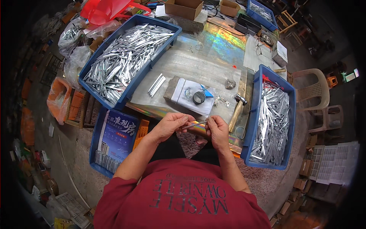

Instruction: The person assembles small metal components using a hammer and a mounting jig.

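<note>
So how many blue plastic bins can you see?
4. One big blue plastic bin of metal strips upper left, one on the right, one lower left under a poster, one far back. Others may be hidden.

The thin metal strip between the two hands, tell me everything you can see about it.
The metal strip is a slim, straight, silvery piece, shiny like the ones heaped in the blue bins. It lies nearly level, tilted slightly up to the right, just above the table's near edge. The left hand pinches one end and the right hand the other. Finer details are too small to tell.
</note>
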The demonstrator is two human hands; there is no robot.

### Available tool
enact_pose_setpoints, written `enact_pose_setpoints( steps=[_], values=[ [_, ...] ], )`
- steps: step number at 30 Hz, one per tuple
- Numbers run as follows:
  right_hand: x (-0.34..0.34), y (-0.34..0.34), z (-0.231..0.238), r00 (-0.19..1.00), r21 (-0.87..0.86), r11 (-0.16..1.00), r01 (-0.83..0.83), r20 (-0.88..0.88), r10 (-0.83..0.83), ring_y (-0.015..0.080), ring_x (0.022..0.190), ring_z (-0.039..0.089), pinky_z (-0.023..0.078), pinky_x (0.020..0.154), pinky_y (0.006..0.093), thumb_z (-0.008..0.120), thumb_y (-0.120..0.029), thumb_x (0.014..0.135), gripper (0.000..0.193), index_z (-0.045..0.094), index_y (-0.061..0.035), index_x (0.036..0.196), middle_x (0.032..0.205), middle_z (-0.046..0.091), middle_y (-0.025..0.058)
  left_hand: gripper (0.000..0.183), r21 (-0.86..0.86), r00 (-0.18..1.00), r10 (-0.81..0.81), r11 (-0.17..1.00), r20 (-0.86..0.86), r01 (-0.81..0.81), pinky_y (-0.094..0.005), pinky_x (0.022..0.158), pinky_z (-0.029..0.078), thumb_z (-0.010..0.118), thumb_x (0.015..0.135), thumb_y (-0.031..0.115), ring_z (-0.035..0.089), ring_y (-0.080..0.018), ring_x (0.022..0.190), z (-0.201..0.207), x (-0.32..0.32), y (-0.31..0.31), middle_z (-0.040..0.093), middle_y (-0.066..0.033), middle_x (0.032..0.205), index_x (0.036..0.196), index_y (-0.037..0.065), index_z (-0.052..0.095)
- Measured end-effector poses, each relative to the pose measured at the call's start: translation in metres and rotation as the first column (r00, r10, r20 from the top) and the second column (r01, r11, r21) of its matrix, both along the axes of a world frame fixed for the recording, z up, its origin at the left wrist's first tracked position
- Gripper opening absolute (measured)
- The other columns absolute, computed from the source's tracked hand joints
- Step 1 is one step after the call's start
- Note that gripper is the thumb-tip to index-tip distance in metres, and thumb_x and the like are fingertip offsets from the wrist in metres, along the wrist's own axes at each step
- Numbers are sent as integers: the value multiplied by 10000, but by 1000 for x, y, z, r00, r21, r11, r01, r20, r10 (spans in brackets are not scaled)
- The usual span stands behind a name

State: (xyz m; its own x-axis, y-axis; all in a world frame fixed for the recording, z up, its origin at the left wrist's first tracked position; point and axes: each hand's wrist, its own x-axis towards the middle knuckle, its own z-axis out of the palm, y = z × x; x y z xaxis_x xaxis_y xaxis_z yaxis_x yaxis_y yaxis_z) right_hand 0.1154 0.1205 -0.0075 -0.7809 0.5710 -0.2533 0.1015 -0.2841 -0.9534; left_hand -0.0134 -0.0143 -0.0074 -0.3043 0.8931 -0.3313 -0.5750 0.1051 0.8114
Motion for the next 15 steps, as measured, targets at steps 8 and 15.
enact_pose_setpoints(
  steps=[8,15],
  values=[
    [1,4,-10,999,-45,999,-26,-33,25,19,427,379,273,346,148,465,-192,838,152,501,-46,814,602,466,-15,249,-54,953,-217,976,-214,210,-169,620,388,495,822,160,499,-49,702,-3,8,6,566,8,752,1026,25,544],
    [4,7,-13,1000,54,998,-27,15,26,20,459,382,289,397,159,485,-183,828,165,513,-27,784,578,462,-17,186,-71,929,-219,976,-300,207,-175,511,352,488,807,123,439,-29,581,-6,16,13,539,28,662,930,23,585]
  ],
)
